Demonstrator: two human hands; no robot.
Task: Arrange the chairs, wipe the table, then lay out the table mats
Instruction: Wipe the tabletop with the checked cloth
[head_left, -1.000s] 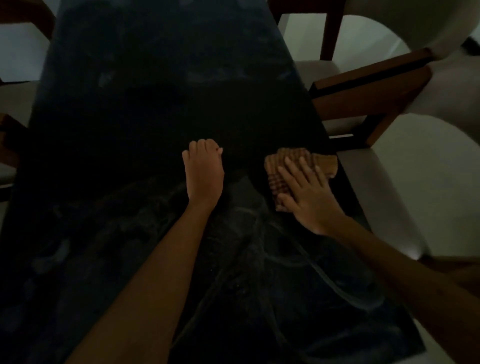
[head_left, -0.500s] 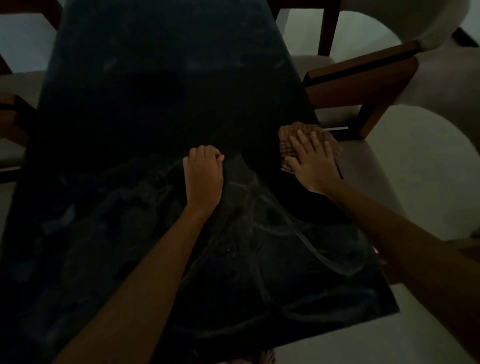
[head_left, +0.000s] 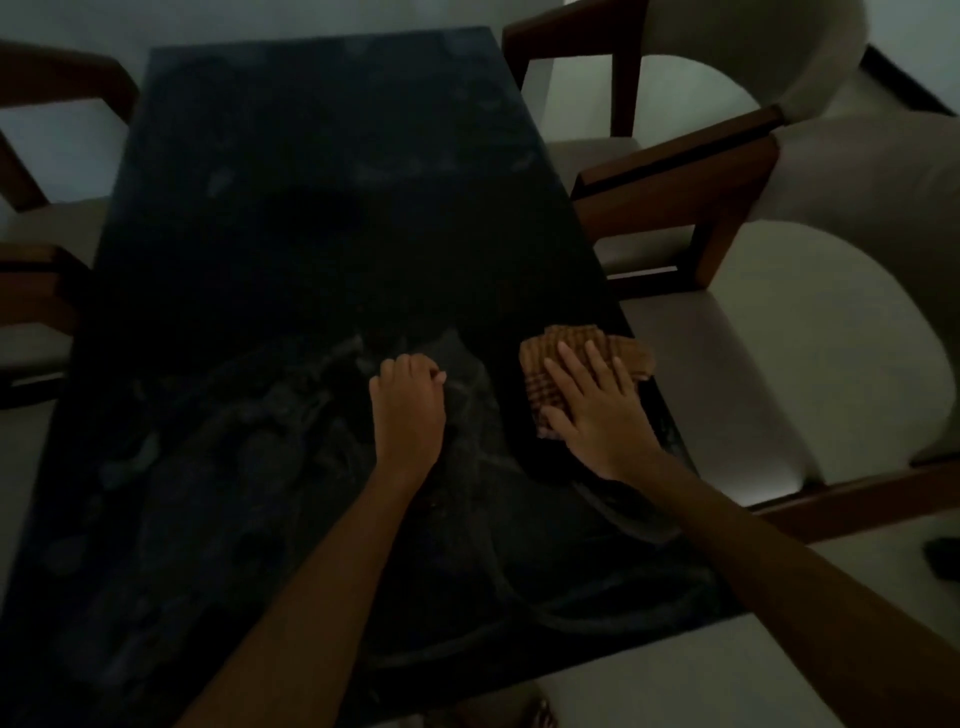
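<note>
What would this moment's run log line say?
stage: wiping table | right hand: flat on checked cloth near table's right edge | left hand: curled, resting on table | mats: none visible

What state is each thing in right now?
Cloth: flat near the table's right edge, under the right hand.
Right hand: fingers spread, pressing the cloth.
Left hand: fingers curled, resting on the table.
Table: dark, streaked with wipe marks.

Pale floor (head_left: 649, 691) in dim light, a small dark object (head_left: 944, 556) at its right edge.
</note>
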